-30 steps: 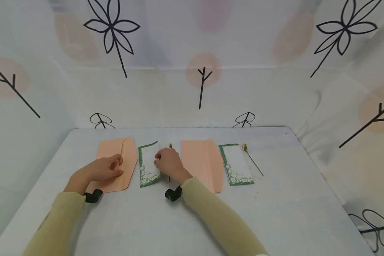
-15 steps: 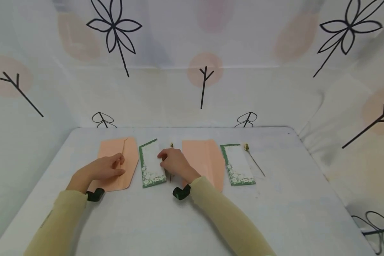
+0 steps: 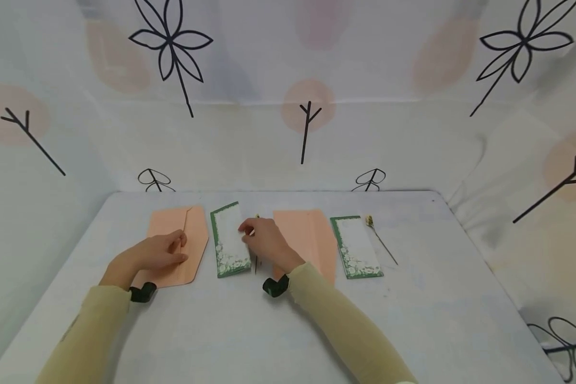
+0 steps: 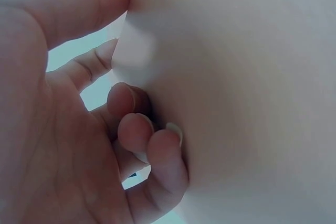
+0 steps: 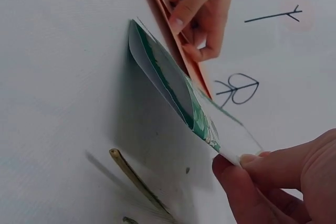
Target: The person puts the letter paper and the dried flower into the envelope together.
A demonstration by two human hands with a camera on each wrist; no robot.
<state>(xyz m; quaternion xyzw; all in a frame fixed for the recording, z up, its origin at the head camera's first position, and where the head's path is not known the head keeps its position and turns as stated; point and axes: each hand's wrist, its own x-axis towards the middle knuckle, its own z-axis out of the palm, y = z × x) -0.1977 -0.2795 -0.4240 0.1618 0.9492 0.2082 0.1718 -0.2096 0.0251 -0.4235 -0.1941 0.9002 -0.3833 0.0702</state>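
My left hand [image 3: 156, 252] rests on the peach envelope [image 3: 198, 229] at the left of the table. In the left wrist view its thumb and loosely curled fingers touch the envelope's surface [image 4: 252, 98], gripping nothing. My right hand [image 3: 270, 245] pinches the right edge of a folded card [image 3: 226, 226] with a green floral border. Seen in the right wrist view, the card [image 5: 198, 121] is tilted, its layers gapping, with the thumb and index finger of the right hand [image 5: 294, 177] on its edge. A flower stem [image 3: 256, 265] lies beneath that hand, partly hidden.
A second peach envelope [image 3: 295, 229] lies right of centre, partly under the right forearm. Beyond it are another green-bordered card [image 3: 357, 240] and a dried flower [image 3: 383, 244] with a thin stem. Printed cloth [image 3: 249, 138] rises behind the white table [image 3: 441, 298].
The pinched card has shifted a little away and to the right, and its far edge sits higher in view. The right hand has moved slightly right with it. The left hand stays put.
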